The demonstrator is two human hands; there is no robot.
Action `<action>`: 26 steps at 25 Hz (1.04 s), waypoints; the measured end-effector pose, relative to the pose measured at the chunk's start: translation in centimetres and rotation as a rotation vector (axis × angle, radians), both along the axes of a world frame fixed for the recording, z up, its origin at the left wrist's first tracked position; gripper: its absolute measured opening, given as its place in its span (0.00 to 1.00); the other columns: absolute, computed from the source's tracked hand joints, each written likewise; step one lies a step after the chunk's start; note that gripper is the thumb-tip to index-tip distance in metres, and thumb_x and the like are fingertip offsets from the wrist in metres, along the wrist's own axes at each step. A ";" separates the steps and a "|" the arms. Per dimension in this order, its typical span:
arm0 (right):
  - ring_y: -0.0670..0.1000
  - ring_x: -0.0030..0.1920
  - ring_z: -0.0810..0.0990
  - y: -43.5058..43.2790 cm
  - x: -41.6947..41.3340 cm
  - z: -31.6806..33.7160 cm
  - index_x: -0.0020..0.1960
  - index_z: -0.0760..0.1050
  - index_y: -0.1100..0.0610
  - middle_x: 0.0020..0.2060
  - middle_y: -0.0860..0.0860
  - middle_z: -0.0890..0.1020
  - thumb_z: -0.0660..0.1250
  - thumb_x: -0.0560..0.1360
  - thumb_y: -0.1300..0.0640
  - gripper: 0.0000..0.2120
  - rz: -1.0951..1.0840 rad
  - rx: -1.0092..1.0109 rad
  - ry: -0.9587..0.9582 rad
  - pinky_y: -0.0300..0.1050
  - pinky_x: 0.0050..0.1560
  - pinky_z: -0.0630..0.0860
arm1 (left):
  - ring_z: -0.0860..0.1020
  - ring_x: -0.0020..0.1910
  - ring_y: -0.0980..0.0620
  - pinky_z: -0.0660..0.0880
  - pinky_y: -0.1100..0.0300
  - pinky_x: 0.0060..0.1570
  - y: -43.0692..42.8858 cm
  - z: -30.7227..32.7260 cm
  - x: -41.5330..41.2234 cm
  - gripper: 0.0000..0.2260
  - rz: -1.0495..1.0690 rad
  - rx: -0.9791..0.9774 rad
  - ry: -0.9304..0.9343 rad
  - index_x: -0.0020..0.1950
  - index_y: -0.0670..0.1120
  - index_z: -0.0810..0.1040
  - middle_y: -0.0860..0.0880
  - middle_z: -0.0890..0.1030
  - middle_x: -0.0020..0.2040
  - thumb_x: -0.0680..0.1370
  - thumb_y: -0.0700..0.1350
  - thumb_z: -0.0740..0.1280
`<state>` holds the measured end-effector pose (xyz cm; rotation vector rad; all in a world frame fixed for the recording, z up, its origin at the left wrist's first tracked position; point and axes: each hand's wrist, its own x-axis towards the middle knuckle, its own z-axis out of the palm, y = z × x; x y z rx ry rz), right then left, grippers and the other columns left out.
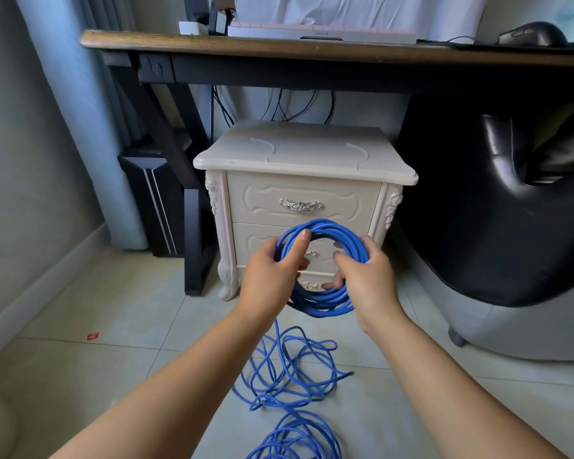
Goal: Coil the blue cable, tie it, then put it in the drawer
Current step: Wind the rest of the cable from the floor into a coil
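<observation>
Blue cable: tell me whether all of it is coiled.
No, the left hand and right hand hold part of the blue cable coiled, but much lies loose on the floor.

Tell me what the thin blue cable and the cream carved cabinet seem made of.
The thin blue cable looks plastic-jacketed: smooth, slightly glossy, bending into loops. The cream carved bedside cabinet seems painted wood or moulded board, with a satin sheen. Its ornate drawer handle looks like silvery metal.

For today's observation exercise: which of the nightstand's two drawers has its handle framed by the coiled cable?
The lower drawer: its handle shows through the coiled blue cable's ring. The upper drawer's silver handle sits clear above the coil.
</observation>
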<state>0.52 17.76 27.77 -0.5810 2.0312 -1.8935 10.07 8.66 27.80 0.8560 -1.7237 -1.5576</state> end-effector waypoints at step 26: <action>0.50 0.48 0.84 -1.3 1.1 -0.7 0.57 0.73 0.49 0.49 0.48 0.83 0.70 0.75 0.48 0.13 0.046 -0.056 -0.010 0.54 0.57 0.78 | 0.66 0.24 0.55 0.68 0.54 0.36 -1.8 0.4 -1.0 0.18 0.049 0.111 0.082 0.42 0.44 0.75 0.50 0.66 0.29 0.77 0.59 0.66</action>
